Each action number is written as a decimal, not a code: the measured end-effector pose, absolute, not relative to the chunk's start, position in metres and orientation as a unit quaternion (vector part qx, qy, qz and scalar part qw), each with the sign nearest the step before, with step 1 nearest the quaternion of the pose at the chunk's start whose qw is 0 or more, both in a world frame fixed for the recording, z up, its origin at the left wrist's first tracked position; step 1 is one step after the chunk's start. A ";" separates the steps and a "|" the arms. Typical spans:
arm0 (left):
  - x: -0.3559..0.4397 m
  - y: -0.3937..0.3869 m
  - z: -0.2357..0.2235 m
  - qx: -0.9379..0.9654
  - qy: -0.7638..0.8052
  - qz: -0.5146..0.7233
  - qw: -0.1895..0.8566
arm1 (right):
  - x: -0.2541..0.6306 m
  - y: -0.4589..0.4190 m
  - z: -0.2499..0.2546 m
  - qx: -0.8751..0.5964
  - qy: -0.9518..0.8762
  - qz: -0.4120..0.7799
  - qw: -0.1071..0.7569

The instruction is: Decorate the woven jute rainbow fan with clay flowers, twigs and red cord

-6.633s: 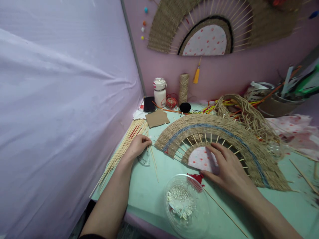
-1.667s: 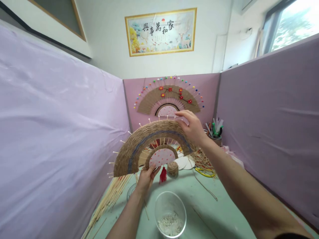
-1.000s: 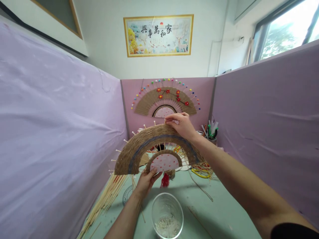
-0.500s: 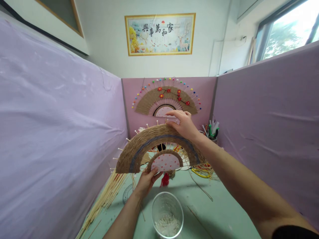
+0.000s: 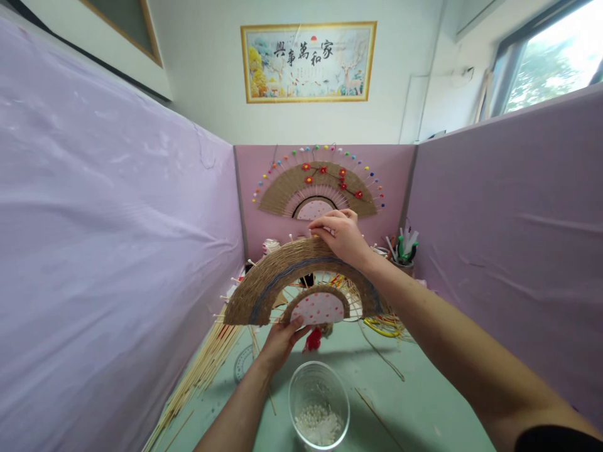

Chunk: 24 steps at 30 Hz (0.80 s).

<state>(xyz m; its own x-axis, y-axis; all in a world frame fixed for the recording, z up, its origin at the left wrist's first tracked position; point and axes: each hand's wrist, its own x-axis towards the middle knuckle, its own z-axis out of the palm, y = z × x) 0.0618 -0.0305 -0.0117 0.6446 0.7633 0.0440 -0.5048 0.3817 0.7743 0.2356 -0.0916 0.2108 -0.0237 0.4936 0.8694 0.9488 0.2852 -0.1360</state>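
Note:
A half-round fan [image 5: 257, 273] is held upright above the table, its brown twine band crossed by a blue stripe. White beads cap the stick ends along its outer edge, and a red-dotted half circle [image 5: 318, 309] forms its base. My left hand [image 5: 279, 345] grips that base from below, thumb in front. At the top rim my right hand [image 5: 343, 238] has thumb and fingers pinched around a stick end; the fingers partly hide the tip. Below the fan stands a clear plastic cup [image 5: 293, 402] with white beads [image 5: 318, 422] at its bottom.
A finished-looking fan [image 5: 277, 191] with coloured beads and red flowers hangs on the pink back panel. Thin bamboo sticks [image 5: 202, 364] lie at left beside a protractor [image 5: 244, 364]. A tool holder [image 5: 402, 267] stands back right; a red tassel [image 5: 312, 340] lies behind the fan.
My right hand's thumb and fingers have closed together at the fan's top rim and moved slightly left. The fan has tilted a little, while my left hand keeps its grip.

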 end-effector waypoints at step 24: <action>0.055 -0.020 -0.004 0.332 0.186 0.374 0.846 | 0.333 -0.144 0.185 -0.614 -0.514 -0.078 0.594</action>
<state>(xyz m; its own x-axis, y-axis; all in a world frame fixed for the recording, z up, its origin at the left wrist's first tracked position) 0.0554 -0.0202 -0.0036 0.6505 0.7565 -0.0668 -0.5093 0.4999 0.7005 0.3334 -0.1442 0.1850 0.4590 0.5383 0.7068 0.7243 0.2339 -0.6486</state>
